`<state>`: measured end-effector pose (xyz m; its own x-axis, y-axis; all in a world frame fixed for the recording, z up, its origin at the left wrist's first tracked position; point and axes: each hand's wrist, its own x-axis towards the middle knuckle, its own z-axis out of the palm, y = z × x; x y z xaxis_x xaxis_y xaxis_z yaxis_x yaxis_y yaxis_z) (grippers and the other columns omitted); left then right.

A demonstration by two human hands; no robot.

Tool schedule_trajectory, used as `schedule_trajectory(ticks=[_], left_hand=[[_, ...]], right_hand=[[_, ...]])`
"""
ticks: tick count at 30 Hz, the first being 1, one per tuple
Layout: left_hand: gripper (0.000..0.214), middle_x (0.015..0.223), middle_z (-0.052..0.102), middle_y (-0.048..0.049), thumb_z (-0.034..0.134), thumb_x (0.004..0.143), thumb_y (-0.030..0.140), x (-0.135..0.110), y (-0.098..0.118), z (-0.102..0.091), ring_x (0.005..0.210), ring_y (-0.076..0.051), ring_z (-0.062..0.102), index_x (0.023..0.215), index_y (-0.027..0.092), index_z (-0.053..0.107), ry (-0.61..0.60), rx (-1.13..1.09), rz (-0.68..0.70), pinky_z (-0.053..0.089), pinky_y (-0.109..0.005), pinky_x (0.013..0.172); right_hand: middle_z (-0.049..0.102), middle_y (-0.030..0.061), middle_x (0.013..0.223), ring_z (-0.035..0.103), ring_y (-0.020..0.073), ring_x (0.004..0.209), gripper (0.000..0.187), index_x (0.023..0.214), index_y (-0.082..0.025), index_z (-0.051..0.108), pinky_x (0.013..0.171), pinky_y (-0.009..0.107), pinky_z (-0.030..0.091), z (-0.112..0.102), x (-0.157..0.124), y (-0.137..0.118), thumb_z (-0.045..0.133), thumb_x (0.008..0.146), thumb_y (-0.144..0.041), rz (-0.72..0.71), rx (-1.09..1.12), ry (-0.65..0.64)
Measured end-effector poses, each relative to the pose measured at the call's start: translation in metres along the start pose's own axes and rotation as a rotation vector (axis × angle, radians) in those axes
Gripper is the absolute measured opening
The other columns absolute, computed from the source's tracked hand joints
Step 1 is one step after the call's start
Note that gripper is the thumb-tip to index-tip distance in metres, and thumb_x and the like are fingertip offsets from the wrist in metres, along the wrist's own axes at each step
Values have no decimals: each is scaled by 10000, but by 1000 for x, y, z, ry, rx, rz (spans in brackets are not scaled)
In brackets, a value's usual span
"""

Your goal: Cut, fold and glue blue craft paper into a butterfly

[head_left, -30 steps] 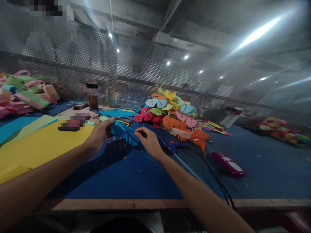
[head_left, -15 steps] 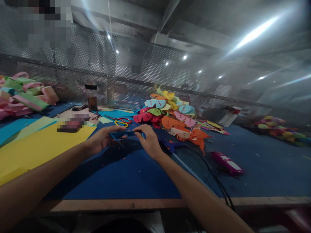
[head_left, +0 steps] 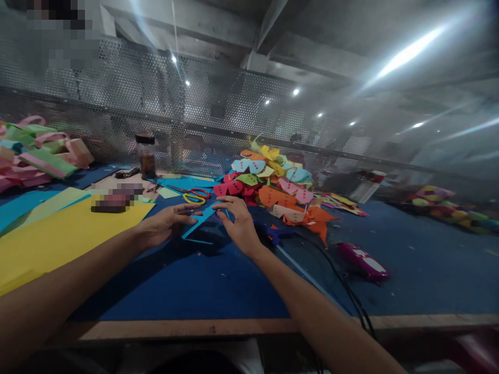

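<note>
A bright blue cut paper piece (head_left: 201,222) with a thin strip at its lower end hangs tilted above the blue table. My right hand (head_left: 240,228) pinches its upper end between thumb and fingers. To the left of the paper, my left hand (head_left: 161,226) has its fingers stretched out and apart, the tips at the paper's edge; whether they touch it is unclear. Just behind the hands lie yellow-handled scissors (head_left: 194,198) and red-handled scissors (head_left: 200,193). A blue glue gun (head_left: 275,235) rests right of my right hand.
Folded, dotted paper shapes (head_left: 278,197) are heaped behind my right hand. Yellow paper sheets (head_left: 78,234) lie left, with a blurred dark object (head_left: 117,198) on them. A lidded jar (head_left: 147,158) stands behind. A purple case (head_left: 362,262) and a black cable (head_left: 346,285) lie right.
The blue paper has turned so its broad face shows, and its left end has swung down. My left hand's fingers have loosened from it. The right hand stays nearly in place.
</note>
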<state>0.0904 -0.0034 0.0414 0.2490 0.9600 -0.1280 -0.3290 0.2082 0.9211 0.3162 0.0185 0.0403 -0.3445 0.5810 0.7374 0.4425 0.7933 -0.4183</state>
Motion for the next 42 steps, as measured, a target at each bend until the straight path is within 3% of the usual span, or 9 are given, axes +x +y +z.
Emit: schedule_trajectory(ticks=[3, 7, 10, 14, 20, 29, 36, 42], left_hand=[[526, 1021, 803, -79, 888, 607, 34, 0, 1, 1, 736, -189, 766, 1090, 190, 752, 40, -18, 15, 617, -264, 627], [458, 855, 777, -21, 885, 601, 16, 2, 0, -1, 626, -155, 725, 993, 187, 722, 113, -38, 50, 607, -251, 560], [436, 809, 749, 4, 880, 603, 28, 3, 0, 0, 535, -140, 679, 974, 180, 707, 128, -41, 75, 584, -258, 482], [418, 829, 740, 9, 866, 606, 30, 2, 0, 0, 514, -141, 668, 958, 173, 691, 121, -40, 101, 580, -275, 460], [404, 760, 718, 24, 867, 625, 41, 2, -2, 0, 503, -137, 659, 950, 179, 671, 114, -56, 127, 562, -257, 458], [327, 778, 738, 5, 867, 626, 14, -2, -2, 8, 609, -124, 683, 861, 155, 689, 67, -117, 153, 578, -224, 567], [209, 910, 784, -49, 850, 752, 257, -6, 6, 11, 728, -162, 725, 881, 176, 706, 77, -149, 174, 589, -244, 620], [231, 788, 759, -19, 860, 693, 139, 1, 3, 4, 728, -149, 726, 783, 186, 653, 150, -148, 196, 581, -213, 618]], right_hand=[[649, 87, 1322, 569, 247, 1277, 255, 1178, -275, 702, 1128, 449, 419, 0, 0, 1, 651, 940, -199, 41, 44, 22], [629, 129, 1339, 626, 236, 1183, 447, 1348, -219, 575, 1053, 413, 479, 3, -1, 2, 667, 914, -269, 239, 197, 55], [707, 103, 1156, 670, 214, 1040, 312, 1208, -189, 632, 945, 367, 518, 7, -2, 3, 620, 946, -359, 337, 257, -2], [731, 50, 947, 668, 192, 898, 240, 918, -189, 702, 854, 327, 507, 9, -3, -4, 617, 948, -412, 336, 263, -137], [724, 32, 947, 653, 176, 913, 178, 904, -199, 731, 879, 306, 481, 10, -5, -17, 676, 914, -368, 299, 283, -254], [692, 11, 871, 635, 177, 852, 127, 844, -206, 661, 849, 307, 472, 14, -7, -14, 641, 879, -326, 300, 241, -255], [659, -8, 801, 610, 174, 782, 103, 804, -221, 587, 781, 295, 448, 8, -4, -9, 581, 847, -314, 305, 176, -191], [680, -9, 803, 618, 180, 797, 65, 788, -226, 609, 808, 310, 442, 6, -3, -7, 592, 819, -280, 300, 136, -191]])
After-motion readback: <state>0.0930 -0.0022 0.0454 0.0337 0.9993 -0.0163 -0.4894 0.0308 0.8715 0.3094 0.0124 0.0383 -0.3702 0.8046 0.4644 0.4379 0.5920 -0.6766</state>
